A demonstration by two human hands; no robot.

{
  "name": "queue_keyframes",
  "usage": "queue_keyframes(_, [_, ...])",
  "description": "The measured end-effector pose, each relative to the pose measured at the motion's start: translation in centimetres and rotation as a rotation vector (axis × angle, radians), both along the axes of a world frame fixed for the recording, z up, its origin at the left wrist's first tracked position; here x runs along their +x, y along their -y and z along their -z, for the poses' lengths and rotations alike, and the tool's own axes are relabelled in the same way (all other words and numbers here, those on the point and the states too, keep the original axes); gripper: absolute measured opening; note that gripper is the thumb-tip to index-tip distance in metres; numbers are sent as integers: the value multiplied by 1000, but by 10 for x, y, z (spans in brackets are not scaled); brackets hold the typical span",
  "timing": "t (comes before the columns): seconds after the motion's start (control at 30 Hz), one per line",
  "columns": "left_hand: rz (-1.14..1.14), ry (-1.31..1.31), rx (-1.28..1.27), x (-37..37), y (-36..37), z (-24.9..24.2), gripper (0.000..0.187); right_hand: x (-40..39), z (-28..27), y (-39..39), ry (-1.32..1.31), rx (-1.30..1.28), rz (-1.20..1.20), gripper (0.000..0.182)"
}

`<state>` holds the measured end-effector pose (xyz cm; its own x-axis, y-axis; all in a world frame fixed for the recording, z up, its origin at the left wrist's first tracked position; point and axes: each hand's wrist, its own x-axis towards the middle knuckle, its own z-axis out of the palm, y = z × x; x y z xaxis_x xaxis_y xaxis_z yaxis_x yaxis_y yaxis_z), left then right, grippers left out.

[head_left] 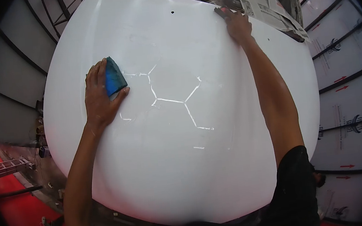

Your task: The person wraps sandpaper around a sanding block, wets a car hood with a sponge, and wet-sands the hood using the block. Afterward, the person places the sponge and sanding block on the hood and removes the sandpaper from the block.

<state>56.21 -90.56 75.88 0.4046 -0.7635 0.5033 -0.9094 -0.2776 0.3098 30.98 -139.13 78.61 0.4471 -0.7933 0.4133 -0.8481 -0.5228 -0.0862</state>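
A white car hood (164, 167) spreads out below me, glossy, with bright line-shaped light reflections across its middle. On its left part lies my left hand (99, 93), fingers wrapped over a blue sponge (115, 78) with a darker side face. Near the hood's far right edge, by the windshield, my right hand (239, 25) is closed on a small dark pad (220, 13) with a red part. The fingers hide some of that pad, and its exact kind does not show.
Newspaper sheets (263, 9) cover part of the windshield area at the far right. A small dark hole (172, 12) shows near the hood's far edge. Panels with red arrows (341, 83) line the right side. At left, a metal ladder (8, 167) rests above red flooring.
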Motion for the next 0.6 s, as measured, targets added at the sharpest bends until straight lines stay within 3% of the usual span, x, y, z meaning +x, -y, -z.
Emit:
queue_keyframes(0.1, [-17, 15, 29, 0, 0, 2, 105, -60, 11, -106, 60, -26, -92, 48])
queue_keyframes(0.2, [-9, 6, 18, 2, 0, 3, 105, -147, 31, -268, 185, -50, -204, 53])
queue_keyframes(0.3, [-15, -20, 12, -4, -4, 4, 104, -254, 47, -449, 114, 53, -138, 68])
queue_keyframes(0.4, [-52, -10, 19, -4, 1, 5, 105, -361, 90, -582, 66, 74, -93, 65])
queue_keyframes(0.47, [-57, -6, 50, -4, 2, 5, 107, -378, 89, -576, 30, 82, -171, 66])
queue_keyframes(0.6, [-33, 7, 7, -2, 2, 10, 108, -315, 39, -423, 41, 113, -279, 70])
